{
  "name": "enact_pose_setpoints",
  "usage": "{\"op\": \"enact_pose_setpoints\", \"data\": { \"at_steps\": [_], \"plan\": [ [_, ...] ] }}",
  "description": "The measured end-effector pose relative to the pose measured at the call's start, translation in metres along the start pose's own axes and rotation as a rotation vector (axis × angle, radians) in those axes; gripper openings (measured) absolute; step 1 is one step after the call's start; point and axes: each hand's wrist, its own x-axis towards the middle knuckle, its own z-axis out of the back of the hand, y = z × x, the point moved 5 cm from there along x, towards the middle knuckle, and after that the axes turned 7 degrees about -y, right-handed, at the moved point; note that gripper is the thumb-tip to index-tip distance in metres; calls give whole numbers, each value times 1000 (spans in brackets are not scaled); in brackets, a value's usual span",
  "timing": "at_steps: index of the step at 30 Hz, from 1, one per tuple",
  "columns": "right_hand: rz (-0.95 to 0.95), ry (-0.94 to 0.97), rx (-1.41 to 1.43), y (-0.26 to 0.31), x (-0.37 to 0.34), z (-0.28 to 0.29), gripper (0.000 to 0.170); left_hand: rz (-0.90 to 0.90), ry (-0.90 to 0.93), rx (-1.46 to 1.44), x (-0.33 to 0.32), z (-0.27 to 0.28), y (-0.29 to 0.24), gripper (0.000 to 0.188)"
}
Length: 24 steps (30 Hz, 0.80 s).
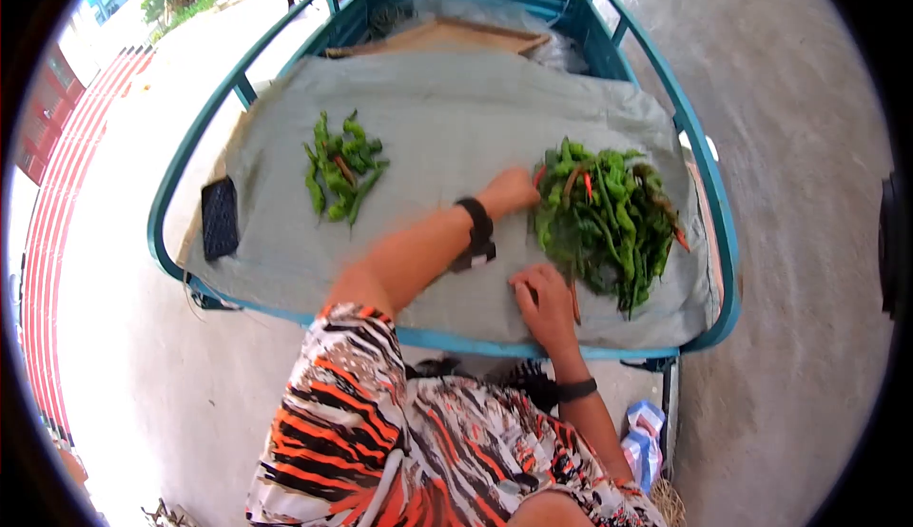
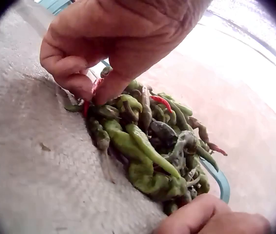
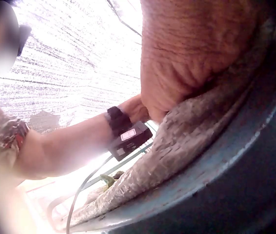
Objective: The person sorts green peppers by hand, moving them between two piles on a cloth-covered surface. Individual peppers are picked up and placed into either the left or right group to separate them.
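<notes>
Grey sheet [image 1: 447,127] covers the bed of a teal cart [image 1: 728,242]. Nearest, by the cart's edge, the right hand [image 1: 549,310] rests low with fingers bent; whether they grip anything, I cannot tell. Just past it, the left hand [image 1: 512,190] pinches a red pepper [image 2: 98,86] between thumb and finger at the left side of the big pile [image 1: 618,218]. Well to the left lie a phone [image 1: 220,218] and, slightly farther, a small pile [image 1: 335,170] of peppers. At the far end lies a brown board [image 1: 452,36].
</notes>
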Motion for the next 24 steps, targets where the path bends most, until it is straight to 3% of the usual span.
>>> {"op": "enact_pose_setpoints", "data": {
  "at_steps": [2,3,9,12,15,20,24],
  "plan": [
    [27,-5,-1,-1,0,0,8,-27,-111,42,6,-8,6,38],
    [10,-2,-1,-1,2,0,8,-50,-160,50,9,-12,9,34],
    [-32,-3,-14,-2,-1,0,9,-55,-113,163,9,-5,6,33],
    [-7,-48,3,-1,-2,0,8,-1,53,-113,27,-9,27,30],
    [-46,2,-18,4,-1,3,8,0,65,-29,31,-5,30,27],
    [-25,-11,-7,1,-1,4,8,-176,-99,151,26,-9,15,27],
    [-34,-27,24,3,-1,4,8,-59,-55,204,12,4,-9,26]
  ]
}}
